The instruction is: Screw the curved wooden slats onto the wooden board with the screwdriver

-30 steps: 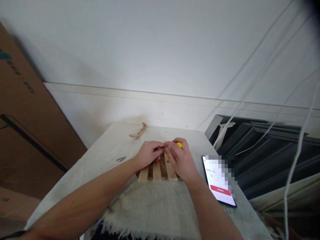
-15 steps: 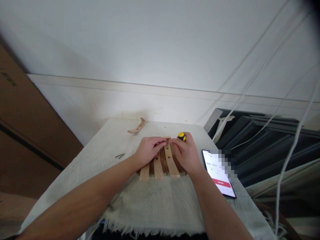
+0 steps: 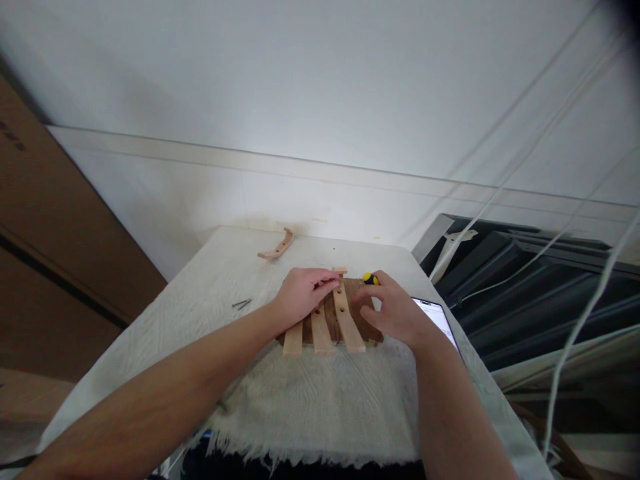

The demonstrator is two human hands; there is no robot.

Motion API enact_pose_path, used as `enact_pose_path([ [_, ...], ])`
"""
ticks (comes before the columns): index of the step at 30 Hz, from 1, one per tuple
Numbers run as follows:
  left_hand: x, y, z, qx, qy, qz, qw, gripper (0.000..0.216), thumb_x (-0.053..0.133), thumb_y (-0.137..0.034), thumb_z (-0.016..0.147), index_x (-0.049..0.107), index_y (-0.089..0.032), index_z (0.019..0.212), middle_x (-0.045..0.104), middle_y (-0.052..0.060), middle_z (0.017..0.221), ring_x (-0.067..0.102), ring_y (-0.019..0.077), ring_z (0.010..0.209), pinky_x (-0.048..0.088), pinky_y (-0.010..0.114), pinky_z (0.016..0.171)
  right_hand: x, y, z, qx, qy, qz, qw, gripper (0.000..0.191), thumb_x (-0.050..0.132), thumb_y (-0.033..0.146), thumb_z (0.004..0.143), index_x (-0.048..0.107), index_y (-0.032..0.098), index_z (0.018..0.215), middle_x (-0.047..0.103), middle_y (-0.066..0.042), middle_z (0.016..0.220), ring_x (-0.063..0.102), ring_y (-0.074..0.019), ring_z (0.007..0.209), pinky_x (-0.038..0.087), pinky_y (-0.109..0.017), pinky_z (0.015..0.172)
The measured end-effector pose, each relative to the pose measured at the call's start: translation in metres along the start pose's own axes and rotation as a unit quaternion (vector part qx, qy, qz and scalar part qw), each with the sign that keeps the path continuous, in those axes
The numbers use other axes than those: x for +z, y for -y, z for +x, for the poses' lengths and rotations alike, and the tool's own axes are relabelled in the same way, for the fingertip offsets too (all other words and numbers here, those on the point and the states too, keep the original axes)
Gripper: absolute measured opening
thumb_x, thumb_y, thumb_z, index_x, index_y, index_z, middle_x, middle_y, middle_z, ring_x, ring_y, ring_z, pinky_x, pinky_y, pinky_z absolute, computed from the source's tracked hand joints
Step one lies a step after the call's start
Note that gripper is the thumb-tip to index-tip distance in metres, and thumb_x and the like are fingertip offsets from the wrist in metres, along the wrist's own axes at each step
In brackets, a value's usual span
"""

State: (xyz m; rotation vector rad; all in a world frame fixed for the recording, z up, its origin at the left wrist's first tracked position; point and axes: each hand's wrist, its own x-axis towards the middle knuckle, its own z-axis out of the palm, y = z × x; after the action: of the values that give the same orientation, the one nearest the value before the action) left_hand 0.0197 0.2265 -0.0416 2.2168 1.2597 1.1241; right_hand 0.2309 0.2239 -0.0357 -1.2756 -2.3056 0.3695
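Observation:
My left hand [image 3: 307, 293] pinches at the far end of the rightmost pale wooden strip [image 3: 350, 331]. Whatever sits between those fingertips is too small to make out. My right hand [image 3: 393, 308] is just right of that strip, holding a screwdriver by its yellow and black handle [image 3: 370, 279]; its shaft is hidden. Its index finger and thumb are apart. Three curved strips with holes lie side by side across a brown wooden board [image 3: 369, 327], their near ends past its edge. My left hand covers the far parts of the other two.
Another curved strip [image 3: 278, 248] lies at the back of the cloth-covered table [image 3: 330, 400]. Dark screws [image 3: 242, 304] rest on the left. A phone [image 3: 436, 319] lies partly behind my right forearm. Dark panels [image 3: 530, 287] and white cables [image 3: 580, 327] stand at the right.
My right hand has drawn back to the right from the strip's far end, its fingers opening from a pinch and the screwdriver tilting over. My left hand keeps its place.

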Motion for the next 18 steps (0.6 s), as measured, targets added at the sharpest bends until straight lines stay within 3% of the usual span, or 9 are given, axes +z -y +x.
enact_pose_path([
  [3,-0.001,0.0,0.001,-0.007,0.05,0.037,0.998,0.018,0.06,-0.027,0.087,0.074,-0.02,0.096,0.075,0.002,0.082,0.067,0.0126,0.072,0.049,0.022,0.071,-0.009,0.003,-0.007,0.052,0.071,0.014,0.996,0.017,0.062,0.018,0.072,0.073,0.022,0.085,0.049,-0.005,0.09,0.054,-0.0175,0.079,0.046,-0.032,0.073],
  [6,-0.002,0.0,0.002,-0.017,0.096,0.085,0.992,0.019,0.059,-0.029,0.087,0.074,-0.022,0.096,0.075,0.002,0.086,0.066,0.0138,0.073,0.047,0.024,0.07,-0.01,0.01,-0.01,0.053,0.114,0.034,0.991,0.015,0.069,0.024,0.07,0.072,0.022,0.085,0.049,-0.005,0.093,0.055,-0.0176,0.079,0.046,-0.031,0.071],
  [13,0.001,0.002,0.004,-0.003,0.106,0.107,0.989,0.02,0.051,-0.026,0.091,0.07,-0.022,0.097,0.074,0.001,0.094,0.067,0.0157,0.084,0.048,0.026,0.076,0.005,0.021,-0.009,0.007,0.101,-0.013,0.995,0.037,0.079,0.033,0.062,0.065,0.021,0.094,0.05,-0.01,0.105,0.052,-0.0254,0.098,0.045,-0.039,0.085],
  [18,0.002,0.002,0.006,0.006,0.127,0.133,0.983,0.022,0.048,-0.024,0.093,0.068,-0.021,0.102,0.073,0.004,0.1,0.067,0.0181,0.091,0.048,0.029,0.082,0.011,0.028,-0.009,0.004,0.078,-0.053,0.996,0.036,0.078,0.035,0.063,0.063,0.02,0.092,0.05,-0.011,0.103,0.053,-0.026,0.095,0.046,-0.041,0.082],
])
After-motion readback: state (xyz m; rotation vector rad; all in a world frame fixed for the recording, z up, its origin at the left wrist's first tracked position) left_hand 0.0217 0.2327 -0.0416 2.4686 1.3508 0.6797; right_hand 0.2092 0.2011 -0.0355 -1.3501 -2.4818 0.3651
